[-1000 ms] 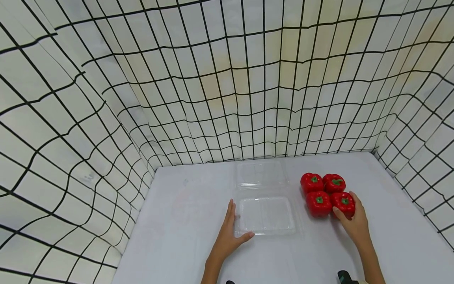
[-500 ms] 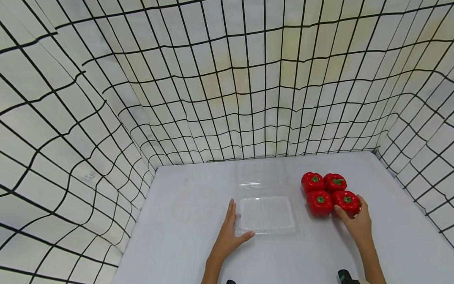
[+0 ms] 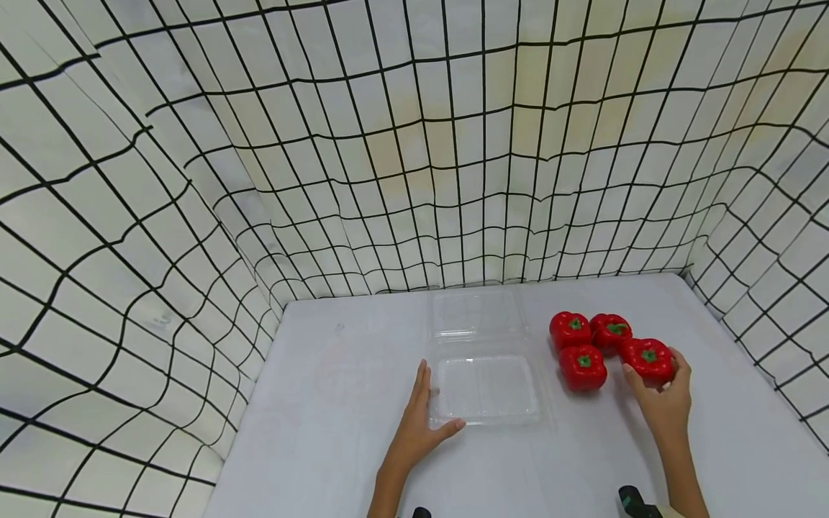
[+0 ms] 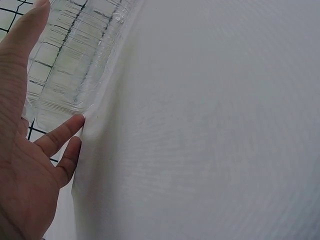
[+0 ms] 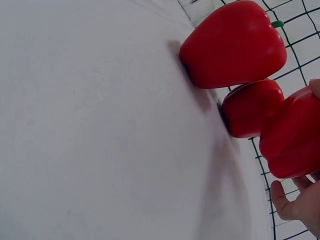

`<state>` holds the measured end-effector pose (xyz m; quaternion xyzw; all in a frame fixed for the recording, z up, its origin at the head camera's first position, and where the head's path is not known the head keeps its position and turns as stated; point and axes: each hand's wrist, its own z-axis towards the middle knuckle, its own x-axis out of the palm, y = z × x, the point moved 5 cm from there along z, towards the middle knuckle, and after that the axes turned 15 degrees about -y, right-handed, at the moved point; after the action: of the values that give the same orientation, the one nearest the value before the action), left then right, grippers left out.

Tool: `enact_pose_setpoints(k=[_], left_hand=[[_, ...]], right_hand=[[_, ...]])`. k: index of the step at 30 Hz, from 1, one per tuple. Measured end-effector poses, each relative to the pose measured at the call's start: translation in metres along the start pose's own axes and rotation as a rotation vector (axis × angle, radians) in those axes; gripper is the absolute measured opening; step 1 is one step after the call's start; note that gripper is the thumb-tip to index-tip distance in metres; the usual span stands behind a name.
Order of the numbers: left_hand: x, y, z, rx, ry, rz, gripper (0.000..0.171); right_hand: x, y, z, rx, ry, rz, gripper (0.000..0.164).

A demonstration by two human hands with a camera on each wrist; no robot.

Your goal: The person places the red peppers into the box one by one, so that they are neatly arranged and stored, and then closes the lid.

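My right hand [image 3: 670, 403] grips a red bell pepper [image 3: 648, 360] between thumb and fingers; in the right wrist view this held pepper [image 5: 295, 135] appears raised off the table. Just left of it, three other red peppers stand stem up: a front one [image 3: 583, 367], a back left one [image 3: 570, 331] and a back right one [image 3: 610, 332]. A clear plastic clamshell box [image 3: 487, 388] lies unfolded in the middle, its lid [image 3: 478, 315] toward the back. Beside the box's left front corner, my left hand [image 3: 414, 435] has its fingers extended and thumb spread, touching its edge.
Black netting over white sheets [image 3: 401, 144] walls the table at the back and both sides. A white cloth covers the table [image 3: 324, 403]. A dark object [image 3: 631, 500] shows at the bottom edge by the right forearm.
My right hand has moved rightward with its bell pepper, drawing it away from the front left pepper and lifting it. The left hand and box have stayed in place.
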<state>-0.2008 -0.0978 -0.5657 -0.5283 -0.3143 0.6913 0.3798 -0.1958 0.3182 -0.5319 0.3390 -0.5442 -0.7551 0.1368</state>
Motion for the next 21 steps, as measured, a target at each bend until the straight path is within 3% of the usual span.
enact_pose_setpoints(k=[9, 18, 21], left_hand=[[0.001, 0.000, 0.001, 0.005, 0.001, 0.006, 0.113], [0.000, -0.001, 0.000, 0.005, -0.001, 0.003, 0.114], [0.000, -0.001, 0.000, 0.000, -0.001, 0.004, 0.114]], right_hand=[[-0.006, 0.025, 0.004, -0.121, -0.057, 0.104, 0.084], [0.009, 0.065, -0.005, -0.207, 0.064, 0.373, 0.084], [0.018, 0.076, -0.014, -0.249, 0.126, 0.403, 0.081]])
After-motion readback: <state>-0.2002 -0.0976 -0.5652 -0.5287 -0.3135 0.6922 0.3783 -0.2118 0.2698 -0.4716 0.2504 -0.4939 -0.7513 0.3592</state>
